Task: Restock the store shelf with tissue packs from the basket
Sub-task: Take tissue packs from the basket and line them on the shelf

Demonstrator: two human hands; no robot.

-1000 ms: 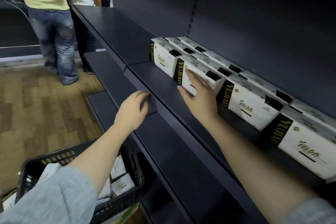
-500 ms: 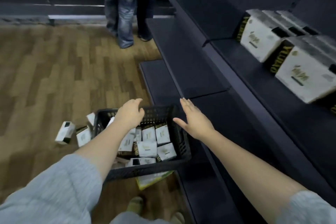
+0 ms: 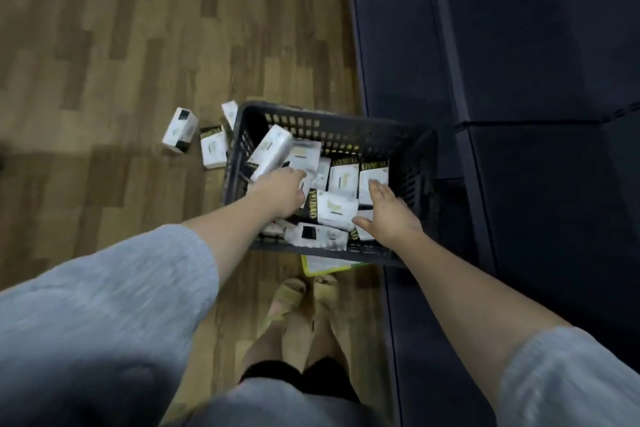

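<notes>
Seen from above, a person's feet in pale sandals (image 3: 294, 298) stand on a wood-patterned floor (image 3: 104, 62). Just ahead sits a dark plastic basket (image 3: 346, 130) holding a jumble of white tissue packs (image 3: 337, 210) with black and gold ends. Both bare hands reach into it. The left hand (image 3: 280, 192) lies over the packs at the basket's left side; its fingers are hidden, so its grip cannot be told. The right hand (image 3: 389, 215) hovers with fingers straight and spread, holding nothing. Three more loose packs (image 3: 180, 130) lie on the floor left of the basket. A dark shelf (image 3: 519, 184) runs along the right.
</notes>
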